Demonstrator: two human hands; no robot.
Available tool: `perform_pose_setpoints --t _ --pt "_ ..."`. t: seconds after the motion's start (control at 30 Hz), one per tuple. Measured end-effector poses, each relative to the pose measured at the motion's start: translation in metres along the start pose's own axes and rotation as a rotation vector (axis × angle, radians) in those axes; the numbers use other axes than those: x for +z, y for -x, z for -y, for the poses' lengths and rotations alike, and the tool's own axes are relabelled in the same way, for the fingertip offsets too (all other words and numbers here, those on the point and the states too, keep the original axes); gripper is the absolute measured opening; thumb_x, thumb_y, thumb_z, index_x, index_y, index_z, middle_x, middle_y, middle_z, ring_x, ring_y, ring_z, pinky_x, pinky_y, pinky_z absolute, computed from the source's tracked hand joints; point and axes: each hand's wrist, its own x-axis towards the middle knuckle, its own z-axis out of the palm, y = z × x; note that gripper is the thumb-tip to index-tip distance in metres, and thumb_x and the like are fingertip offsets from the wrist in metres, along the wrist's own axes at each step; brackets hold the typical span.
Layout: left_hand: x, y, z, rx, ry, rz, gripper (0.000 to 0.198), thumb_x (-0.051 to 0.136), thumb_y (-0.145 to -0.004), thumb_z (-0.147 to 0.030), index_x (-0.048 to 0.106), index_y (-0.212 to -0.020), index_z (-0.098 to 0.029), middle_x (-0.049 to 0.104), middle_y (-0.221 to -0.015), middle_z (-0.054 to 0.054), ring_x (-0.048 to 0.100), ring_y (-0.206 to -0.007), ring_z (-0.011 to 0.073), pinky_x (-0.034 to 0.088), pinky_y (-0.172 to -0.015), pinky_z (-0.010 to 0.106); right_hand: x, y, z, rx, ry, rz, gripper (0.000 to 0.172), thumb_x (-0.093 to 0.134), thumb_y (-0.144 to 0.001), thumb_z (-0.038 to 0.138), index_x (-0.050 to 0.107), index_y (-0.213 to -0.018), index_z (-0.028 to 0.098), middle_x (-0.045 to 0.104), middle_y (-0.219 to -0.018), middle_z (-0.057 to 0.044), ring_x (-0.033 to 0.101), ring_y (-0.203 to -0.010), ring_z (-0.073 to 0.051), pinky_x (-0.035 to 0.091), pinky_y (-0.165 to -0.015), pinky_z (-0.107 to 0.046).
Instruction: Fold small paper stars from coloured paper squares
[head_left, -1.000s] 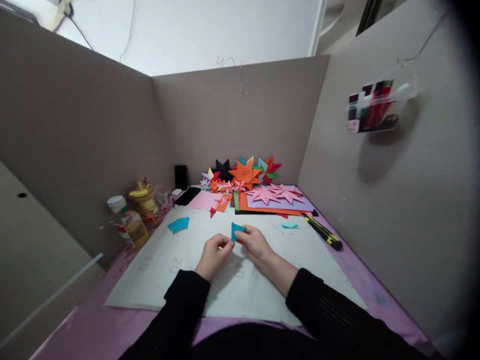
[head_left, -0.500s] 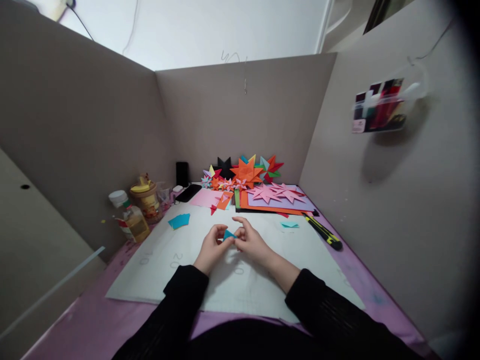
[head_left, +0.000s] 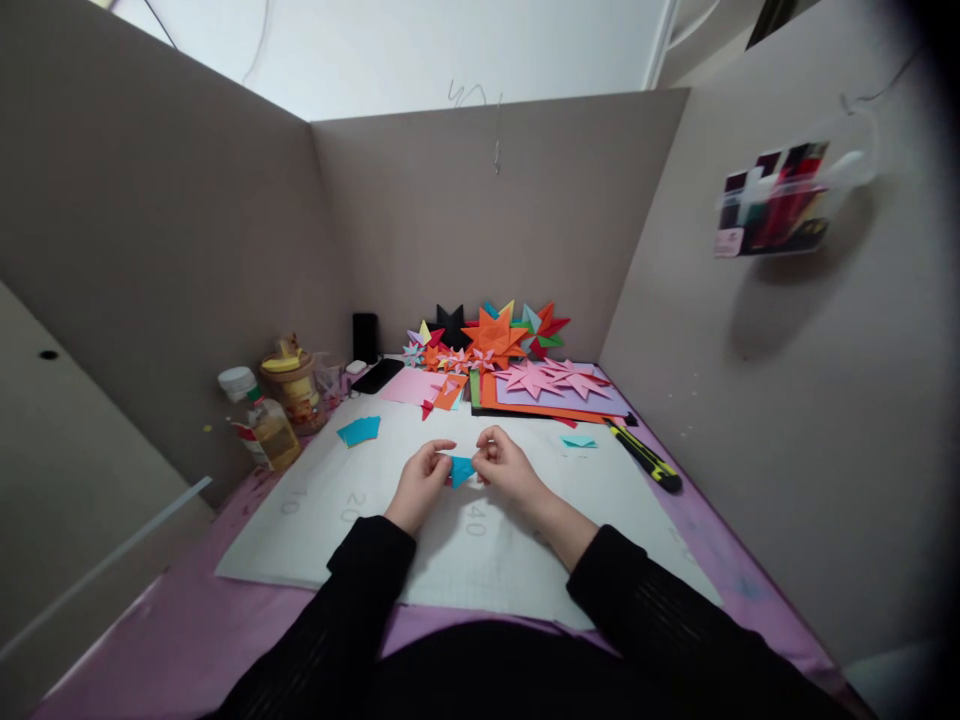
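A small folded piece of blue paper (head_left: 461, 471) is held between both hands over the white sheet (head_left: 300, 550). My left hand (head_left: 421, 483) pinches its left side with thumb and fingers. On its right side, my right hand (head_left: 514, 474) is closed at the paper's edge, with thumb and fingertips together. The paper looks like a triangle pointing down. Left of my hands lies a fanned stack of blue paper pieces (head_left: 360, 431). A folded light turquoise paper (head_left: 578, 441) lies to the right.
Folded paper stars (head_left: 496, 338) stand along the back wall. Pink stars (head_left: 529, 379) rest on coloured sheets. A yellow-black utility knife (head_left: 643, 456) lies at right. A glue bottle (head_left: 266, 435), a jar (head_left: 294, 395) and a black phone (head_left: 378, 376) are at left. Grey panels enclose three sides.
The blue paper has turned and shows more of its face, its point now downward. My hands have moved slightly apart, and the right forefinger has curled in. The view has shifted a little.
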Motion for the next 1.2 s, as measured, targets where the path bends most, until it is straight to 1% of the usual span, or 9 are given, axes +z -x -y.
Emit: perform_pose_setpoints --t 0.1,0.2,0.37,0.6,0.67,0.83,0.97,1.07,1.2 --pt "0.001 0.001 0.000 -0.011 -0.014 0.032 0.033 0.057 -0.073 -0.032 0.053 -0.101 -0.014 0.050 -0.056 -0.005 0.051 -0.051 0.0094 0.040 -0.051 0.020 -0.001 0.000 0.000 -0.056 0.099 0.014 0.012 0.049 -0.067 0.014 0.048 -0.077 0.020 0.048 -0.058 0.007 0.049 -0.049 -0.009 0.039 -0.048 -0.020" --pt "0.001 0.000 0.000 -0.038 0.006 0.057 0.025 0.061 -0.068 -0.030 0.054 -0.086 -0.014 0.052 -0.054 -0.004 0.051 -0.049 0.0095 0.038 -0.048 0.019 -0.001 0.001 0.003 -0.141 0.195 -0.009 0.013 0.048 -0.066 0.011 0.054 -0.075 0.019 0.051 -0.068 0.003 0.050 -0.060 -0.010 0.041 -0.056 -0.022" --pt "0.001 -0.002 0.000 -0.086 0.122 -0.065 0.021 0.063 -0.066 -0.029 0.049 -0.075 -0.016 0.054 -0.053 -0.004 0.051 -0.048 0.0087 0.037 -0.048 0.019 0.004 0.005 0.008 -0.180 0.170 -0.040 0.013 0.052 -0.068 0.014 0.061 -0.075 0.020 0.046 -0.098 -0.004 0.052 -0.080 -0.014 0.045 -0.059 -0.023" --pt "0.003 0.000 -0.004 -0.155 0.280 -0.013 0.030 0.068 -0.061 -0.026 0.043 -0.076 -0.018 0.047 -0.047 -0.010 0.050 -0.044 0.0073 0.037 -0.050 0.019 0.007 0.006 0.006 -0.202 0.202 -0.037 0.017 0.050 -0.066 0.009 0.062 -0.071 0.020 0.054 -0.078 -0.001 0.053 -0.075 -0.014 0.045 -0.063 -0.024" --pt "0.002 0.001 -0.006 -0.147 0.283 0.006 0.031 0.068 -0.062 -0.025 0.043 -0.078 -0.018 0.049 -0.047 -0.009 0.051 -0.044 0.0076 0.037 -0.050 0.019 0.006 0.006 0.006 -0.212 0.191 -0.044 0.015 0.052 -0.066 0.010 0.062 -0.072 0.019 0.056 -0.077 -0.001 0.054 -0.076 -0.014 0.045 -0.064 -0.025" --pt "-0.003 0.004 -0.011 -0.099 0.229 0.063 0.026 0.063 -0.069 -0.031 0.050 -0.086 -0.017 0.062 -0.064 0.000 0.061 -0.060 0.0126 0.043 -0.056 0.022 0.002 0.005 0.009 -0.227 0.141 -0.069 0.006 0.062 -0.067 0.019 0.066 -0.071 0.019 0.061 -0.081 -0.004 0.057 -0.079 -0.017 0.046 -0.066 -0.028" --pt "-0.006 0.005 -0.015 -0.016 0.100 0.089 0.023 0.061 -0.071 -0.031 0.060 -0.087 -0.015 0.065 -0.080 0.006 0.063 -0.076 0.0166 0.047 -0.066 0.026 -0.002 0.005 0.010 -0.229 0.116 -0.086 0.005 0.065 -0.067 0.022 0.066 -0.072 0.020 0.062 -0.080 -0.004 0.058 -0.078 -0.018 0.047 -0.069 -0.030" --pt "-0.006 0.006 -0.014 0.076 -0.007 0.051 0.022 0.065 -0.067 -0.029 0.063 -0.085 -0.015 0.065 -0.083 0.007 0.062 -0.080 0.0183 0.048 -0.068 0.027 -0.003 0.004 0.009 -0.207 0.072 -0.084 0.006 0.065 -0.068 0.024 0.066 -0.072 0.020 0.062 -0.079 -0.004 0.059 -0.077 -0.018 0.047 -0.069 -0.031" --pt "-0.004 0.005 -0.011 0.150 -0.124 -0.058 0.018 0.067 -0.065 -0.030 0.065 -0.075 -0.016 0.066 -0.077 0.005 0.060 -0.071 0.0163 0.048 -0.065 0.027 0.001 0.004 0.008 -0.165 0.017 -0.088 0.010 0.065 -0.068 0.028 0.064 -0.072 0.019 0.062 -0.076 -0.003 0.058 -0.073 -0.017 0.047 -0.068 -0.030"
